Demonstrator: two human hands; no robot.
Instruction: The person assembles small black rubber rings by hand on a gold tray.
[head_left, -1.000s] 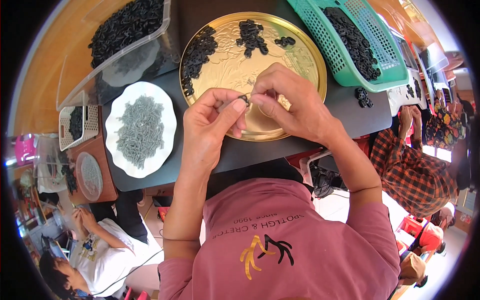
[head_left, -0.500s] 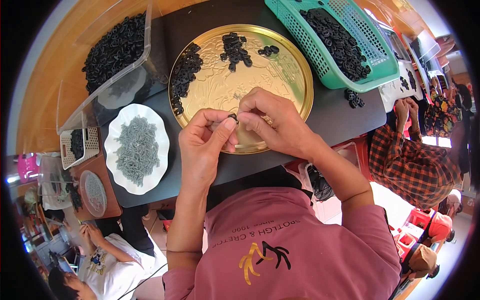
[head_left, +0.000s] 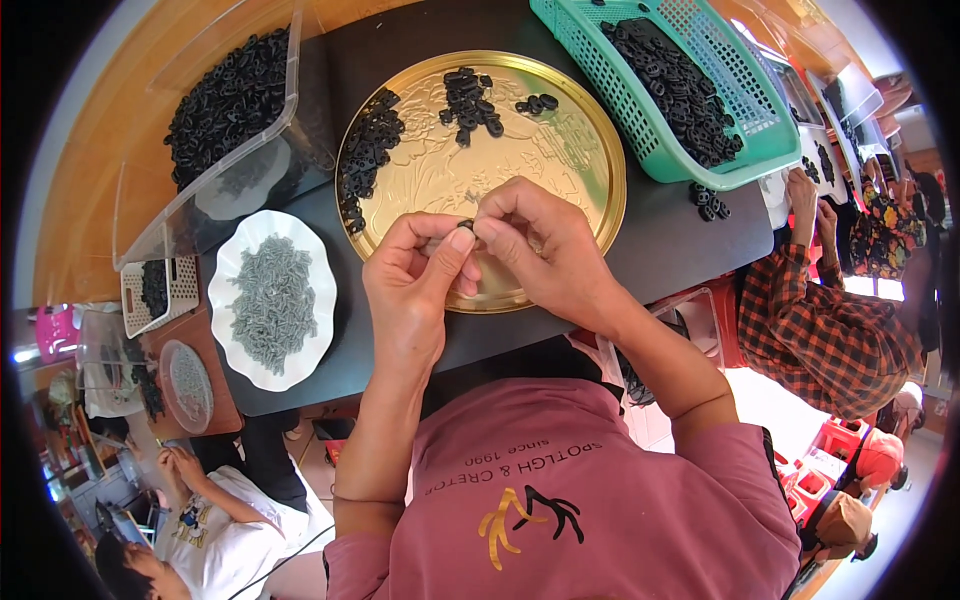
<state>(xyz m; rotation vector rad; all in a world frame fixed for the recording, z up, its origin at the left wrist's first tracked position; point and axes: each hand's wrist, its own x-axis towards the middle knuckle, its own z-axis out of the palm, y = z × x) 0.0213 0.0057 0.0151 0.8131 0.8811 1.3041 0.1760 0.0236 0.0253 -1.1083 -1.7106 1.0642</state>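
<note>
Black part (head_left: 466, 226), over the near side of the gold tray (head_left: 430, 180), sits pinched in the left hand (head_left: 412, 280); the right hand (head_left: 545, 255) meets it, its grip hidden from me. I'd guess it's light, stiff, best held by its edges. Crowding fingers obstruct it. Beyond: loose black pieces (head_left: 370, 160), a white dish (head_left: 326, 290), a green basket (head_left: 615, 95).

Remotely, I observe a dark table (head_left: 680, 235), a brown table (head_left: 224, 408) at left, and brightly lit, pale floor (head_left: 762, 398) at right.
</note>
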